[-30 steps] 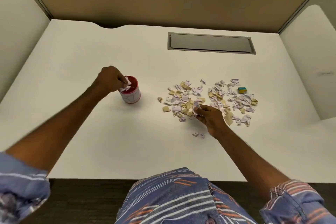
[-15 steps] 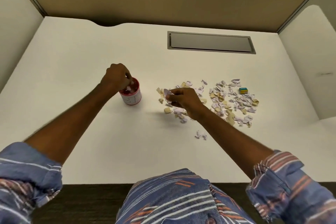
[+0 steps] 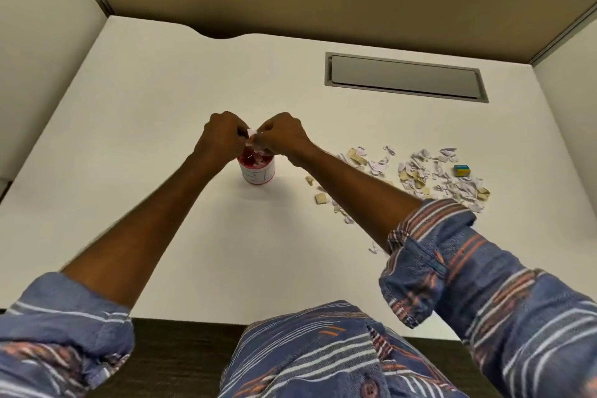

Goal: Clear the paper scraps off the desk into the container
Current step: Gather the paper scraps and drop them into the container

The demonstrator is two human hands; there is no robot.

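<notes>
Bringing a pinch of scraps (image 3: 252,132) over from the pile (image 3: 420,173), the right hand (image 3: 284,136) now meets the left hand (image 3: 223,136) above the cup (image 3: 258,171), both pinched on paper, so more scraps can drop in while many wait on the desk (image 3: 161,107)

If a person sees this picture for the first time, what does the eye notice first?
First, the left hand and the right hand meeting above the red container at mid-desk, pinching paper bits over its mouth. Next, the scattered paper scraps to the right, with a small blue and yellow block at their far edge.
</notes>
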